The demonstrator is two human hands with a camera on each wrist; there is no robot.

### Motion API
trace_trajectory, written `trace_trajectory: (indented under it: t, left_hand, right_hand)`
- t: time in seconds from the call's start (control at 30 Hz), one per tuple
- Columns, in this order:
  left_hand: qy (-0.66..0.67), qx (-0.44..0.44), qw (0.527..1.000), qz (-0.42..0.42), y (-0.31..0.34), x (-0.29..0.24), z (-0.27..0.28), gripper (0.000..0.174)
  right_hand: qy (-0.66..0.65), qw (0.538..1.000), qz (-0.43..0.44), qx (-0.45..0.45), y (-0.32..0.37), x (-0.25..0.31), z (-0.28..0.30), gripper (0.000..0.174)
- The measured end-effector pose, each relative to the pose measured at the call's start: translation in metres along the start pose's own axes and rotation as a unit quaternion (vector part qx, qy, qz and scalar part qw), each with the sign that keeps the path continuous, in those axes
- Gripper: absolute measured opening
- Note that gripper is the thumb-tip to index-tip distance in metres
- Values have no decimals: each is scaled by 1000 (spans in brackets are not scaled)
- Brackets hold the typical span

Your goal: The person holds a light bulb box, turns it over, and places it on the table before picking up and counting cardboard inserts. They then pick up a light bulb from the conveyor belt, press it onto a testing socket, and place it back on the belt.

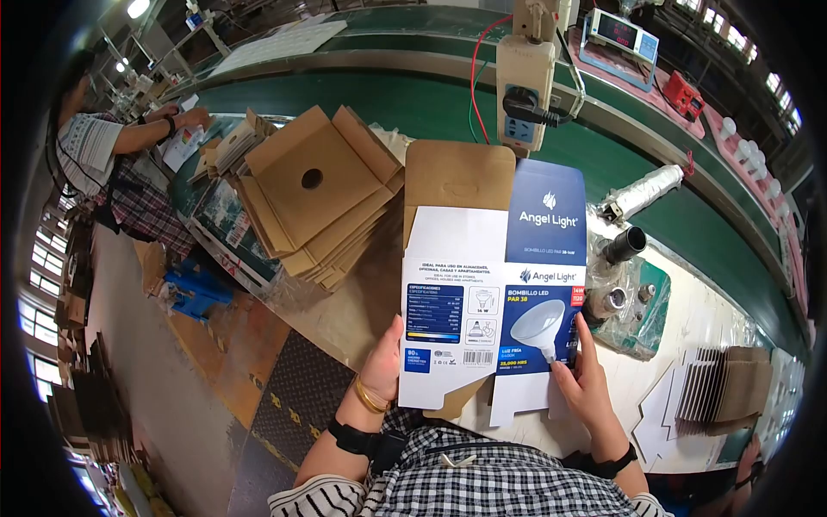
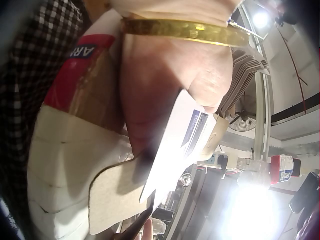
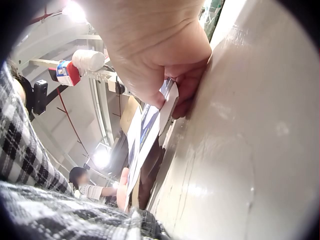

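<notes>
Gripping opposite edges of the Angel Light bulb carton (image 1: 491, 297) in the left hand (image 1: 382, 368) and the thumb-and-finger pinch of the right hand (image 1: 591, 388), probably to steady it.

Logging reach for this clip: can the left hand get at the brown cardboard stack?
Probably yes: the left hand holds the printed carton, but the side toward the cardboard stack looks unobstructed.

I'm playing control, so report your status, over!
Left grip, right grip: both holding Angel Light carton. Flaps open, print showing. Nothing seen in the way.
</notes>
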State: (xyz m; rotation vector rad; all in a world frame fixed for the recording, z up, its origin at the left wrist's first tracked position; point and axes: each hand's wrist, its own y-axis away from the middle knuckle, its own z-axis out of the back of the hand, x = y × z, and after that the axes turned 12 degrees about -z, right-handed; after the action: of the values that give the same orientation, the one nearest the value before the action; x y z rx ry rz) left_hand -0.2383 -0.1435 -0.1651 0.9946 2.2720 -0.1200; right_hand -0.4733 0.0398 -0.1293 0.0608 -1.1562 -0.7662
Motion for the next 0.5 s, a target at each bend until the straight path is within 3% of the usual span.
trace_trajectory:
  t: [0.07,0.13,0.5]
  left_hand:
    - [-4,0,1000,1,0,0,1,52]
    - [3,8,1000,0,0,0,1,52]
    - [-2,-4,1000,1,-1,-1,-3,51]
  right_hand:
    - [-7,1000,7,0,-2,-5,-3,73]
    - [-13,997,67,-45,-7,-15,-6,74]
    - [-21,998,53,-41,-6,-14,-6,75]
